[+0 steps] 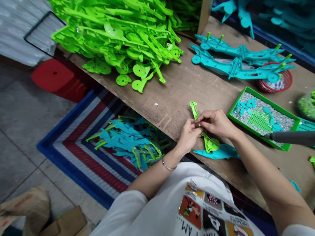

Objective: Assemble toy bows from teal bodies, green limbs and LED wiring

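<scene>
My left hand (188, 136) is closed on a long lime-green plastic part (211, 145) that has a hooked tip and a round disc at its lower end. My right hand (216, 122) pinches at the part's middle, fingertips against those of the left. A tiny white spot shows between the fingers, too small to name. What the right fingers hold is hidden. A thin dark reddish strand, perhaps a wire, runs from the fingertips over the disc. Below the green part, at the table edge, lies a turquoise plastic piece (224, 152).
A heap of lime-green parts (113, 33) covers the table's far left. Long turquoise pieces (223, 65) lie at the back, near a red basket (287, 79). A green tray (287, 146) of small metal pieces sits right, under a dark tool (297, 138). A striped, blue-edged container (67, 126) holds assembled parts.
</scene>
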Tool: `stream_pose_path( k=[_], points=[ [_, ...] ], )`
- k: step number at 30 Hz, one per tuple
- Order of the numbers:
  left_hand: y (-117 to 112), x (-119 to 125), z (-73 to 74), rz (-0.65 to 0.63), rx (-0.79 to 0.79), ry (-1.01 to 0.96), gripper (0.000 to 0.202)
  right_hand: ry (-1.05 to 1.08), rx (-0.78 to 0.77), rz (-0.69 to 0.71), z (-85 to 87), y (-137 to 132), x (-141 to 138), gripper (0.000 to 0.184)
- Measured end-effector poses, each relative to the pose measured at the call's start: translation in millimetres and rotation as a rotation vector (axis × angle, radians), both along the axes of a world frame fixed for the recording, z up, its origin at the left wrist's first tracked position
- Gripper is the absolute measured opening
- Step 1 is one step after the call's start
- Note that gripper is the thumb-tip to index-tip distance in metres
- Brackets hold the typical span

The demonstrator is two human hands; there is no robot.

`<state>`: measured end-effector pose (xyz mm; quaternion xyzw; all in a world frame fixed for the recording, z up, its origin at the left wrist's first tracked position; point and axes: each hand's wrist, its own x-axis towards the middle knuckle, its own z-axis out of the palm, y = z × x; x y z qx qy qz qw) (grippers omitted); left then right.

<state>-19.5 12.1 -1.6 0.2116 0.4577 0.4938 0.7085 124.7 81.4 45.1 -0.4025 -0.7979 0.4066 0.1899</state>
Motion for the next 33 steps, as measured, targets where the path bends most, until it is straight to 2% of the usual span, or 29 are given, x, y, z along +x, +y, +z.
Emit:
stream_pose_path(
  k=[3, 6, 8, 10, 13, 15, 18, 23, 26, 31, 33],
  points=[
    [2, 3, 1.4, 0.012, -0.015, -0.003, 0.039, 0.002, -0.025, -0.055, 8.0, 0, 1, 0.020],
    [2, 4, -0.2, 0.016, -0.002, -0.002, 0.039, 0.023, 0.037, -0.086, 18.8, -1, 0, 0.030],
    [1, 3, -4.0, 0.042, 0.035, 0.047, 0.041, 0.031, 0.104, -0.018, 24.3, -2, -5, 0.034],
    [0, 1, -9.5, 0.035, 0.099, 0.196, 0.036, 0.026, 0.166, 0.087, 25.9, -3, -13, 0.035],
    [-2, -2, -17.8, -0.022, 0.163, 0.413, 0.022, -0.022, 0.236, 0.194, 20.3, -1, -22, 0.030],
    [-2, -2, -21.5, -0.036, 0.169, 0.440, 0.017, -0.050, 0.258, 0.220, 14.1, 2, -25, 0.027],
    [-2, -2, -22.9, -0.040, 0.177, 0.433, 0.014, -0.057, 0.274, 0.238, 7.5, 4, -24, 0.026],
    [-2, -2, -21.5, -0.020, 0.176, 0.440, 0.015, -0.089, 0.273, 0.277, 6.0, 4, -25, 0.030],
    [-2, -1, -20.9, -0.018, 0.179, 0.428, 0.015, -0.039, 0.251, 0.223, 6.0, 6, -24, 0.027],
    [-1, 2, -14.6, 0.031, 0.139, 0.150, 0.055, 0.092, 0.159, 0.142, 3.2, 16, -15, 0.030],
    [-2, 3, -12.2, 0.022, 0.111, 0.072, 0.056, 0.129, 0.114, 0.116, -0.9, 20, -13, 0.030]
  ],
)
